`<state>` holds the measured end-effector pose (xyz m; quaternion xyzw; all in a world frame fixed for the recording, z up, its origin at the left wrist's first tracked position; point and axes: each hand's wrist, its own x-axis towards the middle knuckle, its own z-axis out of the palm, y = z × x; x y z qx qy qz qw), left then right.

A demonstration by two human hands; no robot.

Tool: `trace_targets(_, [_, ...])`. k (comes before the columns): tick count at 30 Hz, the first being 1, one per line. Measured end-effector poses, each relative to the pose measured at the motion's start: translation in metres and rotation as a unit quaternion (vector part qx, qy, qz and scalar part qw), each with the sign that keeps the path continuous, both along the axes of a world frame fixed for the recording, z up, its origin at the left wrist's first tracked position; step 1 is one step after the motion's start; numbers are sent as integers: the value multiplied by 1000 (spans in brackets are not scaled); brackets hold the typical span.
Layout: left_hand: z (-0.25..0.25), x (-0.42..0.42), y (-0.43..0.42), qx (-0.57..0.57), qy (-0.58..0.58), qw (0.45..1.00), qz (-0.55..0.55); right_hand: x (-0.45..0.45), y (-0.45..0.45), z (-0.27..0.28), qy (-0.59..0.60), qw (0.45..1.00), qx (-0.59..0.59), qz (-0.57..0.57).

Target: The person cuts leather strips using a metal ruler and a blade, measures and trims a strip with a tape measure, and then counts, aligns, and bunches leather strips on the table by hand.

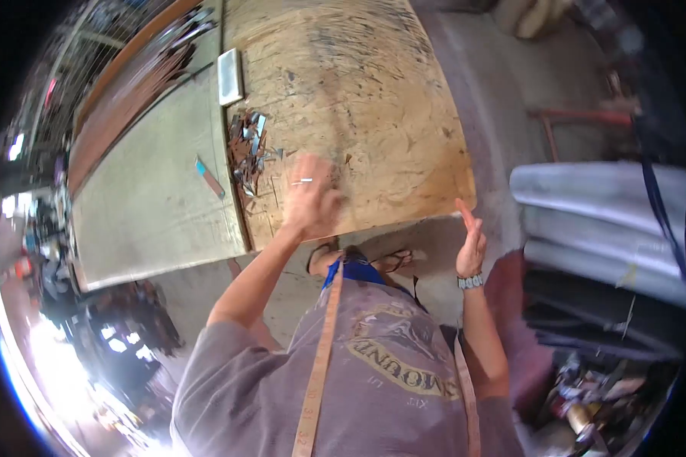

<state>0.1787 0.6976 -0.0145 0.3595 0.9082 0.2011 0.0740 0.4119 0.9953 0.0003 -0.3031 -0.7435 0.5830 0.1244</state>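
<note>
Smeared by motion, my left hand (311,196) is over the near left part of the worn wooden board (389,145), with a ring on one finger. Its fingertips are blurred, and whether it holds anything is unclear. Dark and brown scraps (248,152) lie in a pile just left of it. My right hand (471,245) is raised beside the board's near right corner, fingers stretched out and nothing visible in it. A metal watch is on that wrist. A tape measure (324,343) hangs over my grey shirt.
A cutter with a blue end (209,177) lies on the grey tabletop (152,198) at left. Near the scraps sits a white rectangular block (229,77). Long strips and tools lie at the upper left. Grey and black rolls (610,198) are stacked at right.
</note>
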Motion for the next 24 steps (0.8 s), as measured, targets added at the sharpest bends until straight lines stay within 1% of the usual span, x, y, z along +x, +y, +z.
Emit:
trace_targets(1, [26, 7, 36, 21, -40, 994, -101, -3, 22, 1, -13, 999, 10, 30])
trace_targets(2, [-4, 19, 52, 1, 37, 992, -123, -10, 42, 3, 7, 998, 33, 46])
trace_targets(4, [-14, 12, 69, -15, 31, 999, -8, -36, 81, 10, 67, 992, 84, 70])
trace_targets(5, [-13, 4, 66, -36, 48, 994, 89, -44, 100, 18, 66, 990, 100, 79])
trace_targets(7, [-13, -3, 43, -65, 70, 956, 278, -46, 144, 22, 61, 987, 123, 86])
trace_targets(8, [-19, -2, 42, -53, 78, 949, 301, -44, 166, 17, 55, 987, 124, 88])
trace_targets(10, [-8, -3, 47, -48, 69, 950, 302, -35, 210, 0, 15, 991, 103, 85])
trace_targets(11, [-4, -4, 49, -55, 58, 947, 311, -33, 228, -13, -16, 993, 103, 57])
trace_targets(14, [-4, -9, 52, -65, 36, 943, 323, -19, 307, -60, -36, 997, 55, 28])
trace_targets(15, [-2, -9, 53, -80, 35, 941, 326, -11, 330, -67, -51, 997, 48, 18])
trace_targets(16, [0, -9, 55, -73, 44, 942, 324, -7, 360, -69, -76, 996, 51, 8])
trace_targets(18, [0, -10, 54, -87, 43, 943, 320, -26, 392, -76, -118, 992, 41, -14])
trace_targets(22, [9, -16, 57, -124, 12, 933, 338, -128, 437, -98, -152, 982, 37, 106])
trace_targets(24, [16, -15, 67, -152, -2, 925, 347, -153, 474, -98, -187, 970, 48, 149])
